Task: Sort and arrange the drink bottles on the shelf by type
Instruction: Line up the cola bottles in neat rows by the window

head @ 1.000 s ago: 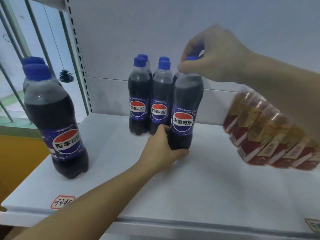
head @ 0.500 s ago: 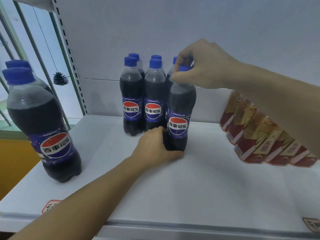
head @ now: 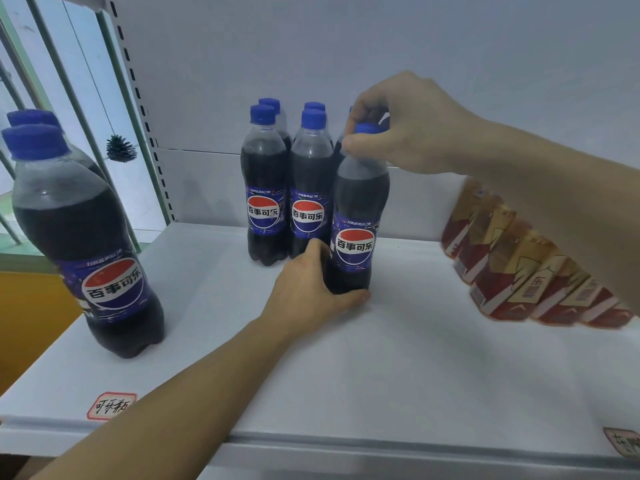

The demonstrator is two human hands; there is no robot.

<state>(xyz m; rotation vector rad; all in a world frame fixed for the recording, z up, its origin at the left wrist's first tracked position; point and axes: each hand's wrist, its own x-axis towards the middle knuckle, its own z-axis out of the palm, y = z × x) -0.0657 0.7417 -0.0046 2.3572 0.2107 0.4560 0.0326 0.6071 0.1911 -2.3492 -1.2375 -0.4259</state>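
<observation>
A cola bottle [head: 356, 216] with a blue cap and blue label stands upright on the white shelf [head: 398, 358], at the right front of a cluster of like cola bottles [head: 266, 195]. My left hand [head: 311, 292] grips its base, thumb in front. My right hand [head: 405, 129] pinches its cap from above. Two more cola bottles [head: 86, 237] stand apart at the shelf's left front. A row of red and gold drink cartons [head: 519, 268] runs along the right, partly hidden by my right forearm.
Handwritten labels sit on the shelf's front edge at the left [head: 110, 407] and far right [head: 625, 443]. A perforated upright post [head: 138, 109] bounds the shelf's left side. A grey back panel closes the rear.
The held bottle stays in both hands next to the cluster, shifted only slightly. The view has moved, so everything sits a little differently in the frame.
</observation>
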